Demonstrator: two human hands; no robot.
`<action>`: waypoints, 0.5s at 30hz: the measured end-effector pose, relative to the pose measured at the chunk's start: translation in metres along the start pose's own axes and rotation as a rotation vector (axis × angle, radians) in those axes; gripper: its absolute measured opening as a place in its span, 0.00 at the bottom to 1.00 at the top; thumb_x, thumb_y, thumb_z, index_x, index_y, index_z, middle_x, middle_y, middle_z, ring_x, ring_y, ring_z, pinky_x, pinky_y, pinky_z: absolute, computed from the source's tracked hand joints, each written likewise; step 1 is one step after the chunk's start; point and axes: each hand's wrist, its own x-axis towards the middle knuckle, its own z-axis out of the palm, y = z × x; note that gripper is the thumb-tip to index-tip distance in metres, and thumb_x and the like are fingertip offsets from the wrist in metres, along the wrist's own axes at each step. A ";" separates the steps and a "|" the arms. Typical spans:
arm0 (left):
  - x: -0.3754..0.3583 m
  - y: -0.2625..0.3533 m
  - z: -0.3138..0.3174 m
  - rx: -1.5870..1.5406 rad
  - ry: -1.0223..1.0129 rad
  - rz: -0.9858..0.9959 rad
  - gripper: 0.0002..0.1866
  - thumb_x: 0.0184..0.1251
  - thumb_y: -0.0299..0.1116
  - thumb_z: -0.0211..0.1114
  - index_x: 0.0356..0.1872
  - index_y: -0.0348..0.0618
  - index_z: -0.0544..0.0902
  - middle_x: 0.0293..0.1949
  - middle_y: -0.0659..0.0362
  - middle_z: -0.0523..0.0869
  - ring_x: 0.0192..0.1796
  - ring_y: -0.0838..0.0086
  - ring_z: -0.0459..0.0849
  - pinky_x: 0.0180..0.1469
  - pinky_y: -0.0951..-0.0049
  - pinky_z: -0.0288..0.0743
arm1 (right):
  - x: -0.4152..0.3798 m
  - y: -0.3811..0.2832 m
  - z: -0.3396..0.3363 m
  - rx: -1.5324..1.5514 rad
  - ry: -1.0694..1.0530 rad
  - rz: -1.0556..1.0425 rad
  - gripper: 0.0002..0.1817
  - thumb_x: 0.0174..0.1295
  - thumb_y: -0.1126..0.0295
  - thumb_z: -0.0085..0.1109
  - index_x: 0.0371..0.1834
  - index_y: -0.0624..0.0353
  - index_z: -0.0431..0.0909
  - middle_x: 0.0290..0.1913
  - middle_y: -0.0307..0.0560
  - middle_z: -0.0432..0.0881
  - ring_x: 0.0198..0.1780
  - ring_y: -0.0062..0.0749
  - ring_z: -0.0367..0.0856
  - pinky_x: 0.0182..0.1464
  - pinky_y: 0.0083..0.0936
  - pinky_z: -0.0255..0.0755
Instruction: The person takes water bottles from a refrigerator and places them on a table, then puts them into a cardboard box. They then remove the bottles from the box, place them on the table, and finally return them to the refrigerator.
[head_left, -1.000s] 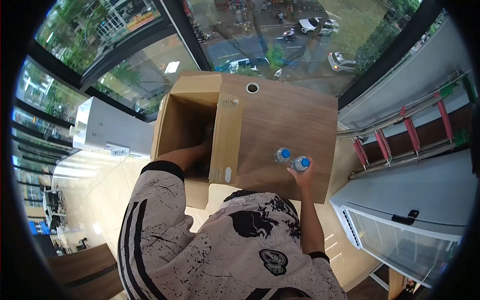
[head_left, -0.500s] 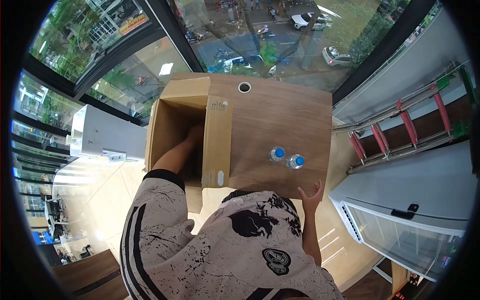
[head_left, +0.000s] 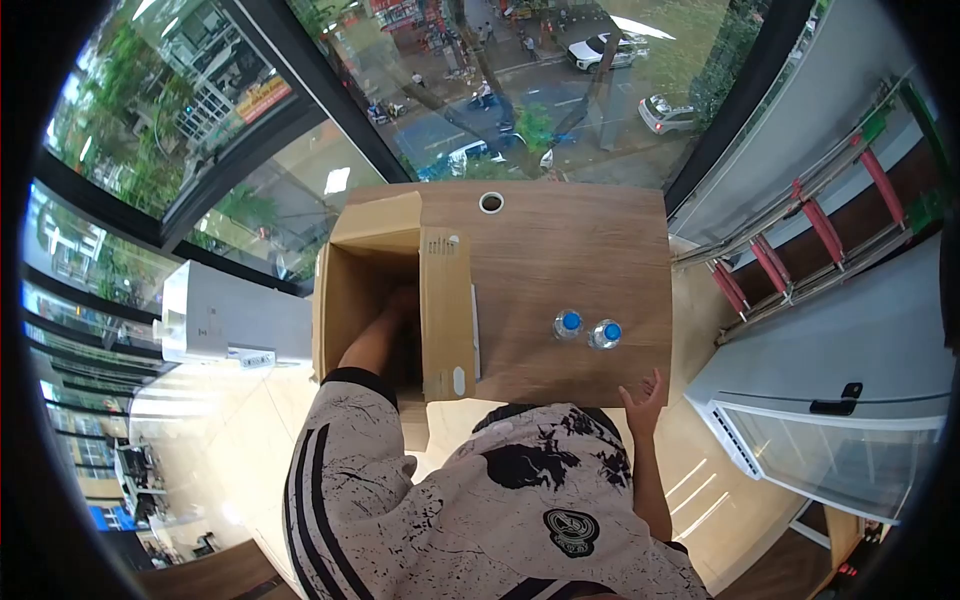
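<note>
An open cardboard box (head_left: 447,315) stands at the left side of the wooden table, its flaps folded outward. My left hand (head_left: 402,300) is deep inside the box, in shadow; its fingers and anything they touch are hidden. My right hand (head_left: 643,400) hovers by the table's front right edge with fingers spread and holds nothing. Two clear plastic bottles with blue caps, a left bottle (head_left: 568,324) and a right bottle (head_left: 605,334), stand upright on the table beyond that hand.
The wooden table (head_left: 560,245) has a round cable hole (head_left: 491,203) near its far edge. Large windows lie behind it. A white cabinet-like unit (head_left: 240,315) stands at left; a folded ladder (head_left: 820,235) and a glass-fronted fridge (head_left: 830,440) are at right.
The camera view has shifted, so the table and box appear lower and slightly to the right. A white strip now shows beside the box's right flap. My right hand stays open.
</note>
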 end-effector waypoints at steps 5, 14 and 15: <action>-0.002 -0.002 -0.004 0.016 -0.017 -0.019 0.21 0.58 0.48 0.56 0.43 0.43 0.80 0.46 0.47 0.82 0.47 0.56 0.81 0.45 0.57 0.76 | -0.004 0.002 -0.004 0.042 0.022 0.060 0.44 0.44 0.67 0.71 0.66 0.54 0.57 0.49 0.52 0.72 0.47 0.37 0.75 0.40 0.31 0.74; -0.006 0.018 -0.070 0.053 0.007 0.208 0.21 0.53 0.46 0.60 0.43 0.43 0.80 0.43 0.48 0.83 0.44 0.54 0.82 0.45 0.58 0.76 | 0.004 0.007 -0.009 0.016 0.031 0.031 0.41 0.47 0.68 0.69 0.65 0.57 0.58 0.47 0.51 0.74 0.45 0.35 0.75 0.38 0.28 0.73; -0.006 0.025 -0.079 0.049 0.007 0.199 0.21 0.53 0.46 0.60 0.43 0.43 0.80 0.43 0.48 0.83 0.44 0.54 0.82 0.45 0.58 0.76 | 0.006 0.005 -0.007 0.017 0.021 0.031 0.41 0.47 0.68 0.69 0.65 0.57 0.58 0.47 0.50 0.74 0.45 0.35 0.75 0.39 0.28 0.73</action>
